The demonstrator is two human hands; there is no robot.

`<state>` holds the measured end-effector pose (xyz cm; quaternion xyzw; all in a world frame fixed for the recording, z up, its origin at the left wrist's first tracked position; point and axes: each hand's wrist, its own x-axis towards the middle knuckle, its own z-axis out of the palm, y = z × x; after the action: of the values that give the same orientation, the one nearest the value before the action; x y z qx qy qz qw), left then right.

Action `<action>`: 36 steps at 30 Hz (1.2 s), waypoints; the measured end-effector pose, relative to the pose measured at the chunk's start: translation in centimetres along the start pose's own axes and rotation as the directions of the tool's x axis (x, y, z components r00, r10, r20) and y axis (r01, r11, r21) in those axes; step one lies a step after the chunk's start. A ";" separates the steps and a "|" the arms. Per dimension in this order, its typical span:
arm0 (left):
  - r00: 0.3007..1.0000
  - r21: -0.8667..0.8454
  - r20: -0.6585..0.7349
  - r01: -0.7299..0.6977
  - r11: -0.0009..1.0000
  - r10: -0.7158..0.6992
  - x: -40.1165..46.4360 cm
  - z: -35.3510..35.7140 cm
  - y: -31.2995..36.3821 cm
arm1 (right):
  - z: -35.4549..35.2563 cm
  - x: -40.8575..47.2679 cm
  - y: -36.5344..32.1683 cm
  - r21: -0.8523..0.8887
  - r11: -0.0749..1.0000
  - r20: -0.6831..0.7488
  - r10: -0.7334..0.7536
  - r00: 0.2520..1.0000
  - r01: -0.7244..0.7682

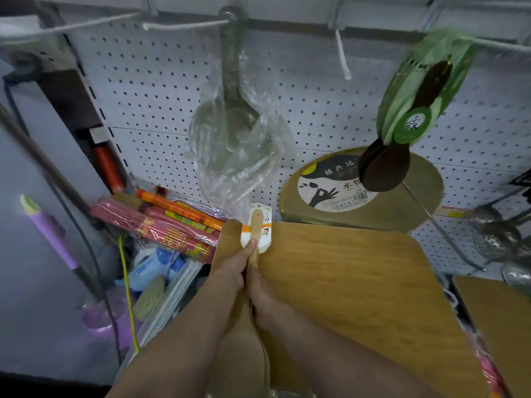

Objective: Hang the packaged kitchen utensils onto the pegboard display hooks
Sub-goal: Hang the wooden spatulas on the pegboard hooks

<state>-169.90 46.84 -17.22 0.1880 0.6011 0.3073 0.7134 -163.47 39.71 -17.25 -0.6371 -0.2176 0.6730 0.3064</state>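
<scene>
- left hand (234,271) and right hand (265,294) are pressed close together low in the centre, forearms running in from the bottom edge.
- both hands grasp the handle of a wooden utensil (255,225); the left thumb lies along the handle near the label card (256,237).
- the utensil's handle points up towards the pegboard (161,90); its white and orange card sits just above the fingers. the utensil is not on any hook.
- its lower end is hidden between the hands and forearms.
- under the hands lies a large wooden board (359,277), a second board (497,314) to the right.
- hook (186,25): a metal ladle in a clear plastic bag (235,124) hangs here.
- hook (500,44) on the right: dark wooden spoons in a green sleeve (413,107) hang here, blurred.
- short hook (343,57) between them carries nothing.
- a round bamboo tray (353,193) leans on the pegboard behind the boards.
- to the left, a heap of red incense packets (163,225) in clear wrap.
</scene>
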 end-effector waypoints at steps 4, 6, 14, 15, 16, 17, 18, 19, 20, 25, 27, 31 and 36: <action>1.000 0.001 -0.023 -0.017 1.000 0.018 1.4 0.0 0.1 | 0.0 0.8 -0.5 -0.015 1.000 -0.036 -0.016 0.999 0.016; 0.999 0.000 -0.021 -0.024 1.000 0.024 1.7 0.2 0.1 | 0.2 0.9 -0.9 -0.007 1.000 -0.045 -0.012 0.999 0.011; 0.997 0.040 -0.073 0.009 0.999 -0.006 1.9 -0.4 0.8 | 1.4 1.7 -1.2 -0.100 0.995 -0.178 0.006 0.984 -0.024; 0.997 0.049 -0.071 0.015 0.999 -0.012 1.8 -0.5 0.9 | 1.5 1.7 -1.2 -0.097 0.995 -0.178 0.004 0.984 -0.021; 0.997 0.064 -0.074 0.027 0.998 -0.022 1.6 -0.5 1.0 | 1.6 1.6 -1.4 -0.086 0.996 -0.173 -0.003 0.985 -0.012; 0.997 0.076 -0.076 0.034 0.996 -0.028 1.4 -0.6 1.1 | 1.6 1.6 -1.5 -0.070 0.998 -0.161 -0.006 0.987 -0.006; 0.997 0.081 -0.076 0.040 0.996 -0.033 1.4 -0.8 1.3 | 1.6 1.5 -1.7 -0.053 0.999 -0.149 -0.017 0.989 0.009; 0.997 0.082 -0.072 0.033 0.996 -0.027 1.3 -1.0 1.4 | 1.5 1.3 -2.0 -0.038 0.999 -0.139 -0.025 0.990 0.020; 0.998 0.080 -0.064 0.029 0.996 -0.024 1.1 -1.2 1.5 | 1.4 1.2 -2.2 -0.029 0.999 -0.129 -0.030 0.991 0.026; 0.999 0.048 -0.040 0.023 0.999 -0.021 0.4 -2.0 1.0 | 0.8 0.9 -2.2 -0.028 0.999 -0.106 -0.028 0.994 0.026; 0.999 0.049 -0.032 0.026 0.998 -0.025 0.2 -2.3 0.7 | 0.5 0.9 -2.0 -0.031 0.999 -0.096 -0.029 0.995 0.026; 0.999 0.048 -0.008 0.038 0.998 -0.038 -0.6 -2.7 0.3 | 0.0 0.4 -1.9 -0.037 0.999 -0.089 -0.033 0.995 0.030; 0.999 0.031 -0.033 0.010 0.999 -0.009 -2.3 -3.0 0.5 | -0.5 -2.0 -3.2 -0.045 0.997 -0.114 -0.068 0.991 0.063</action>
<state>-173.18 45.42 -15.83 0.1910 0.6185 0.2974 0.7018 -162.48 40.63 -13.68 -0.6738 -0.2341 0.6199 0.3270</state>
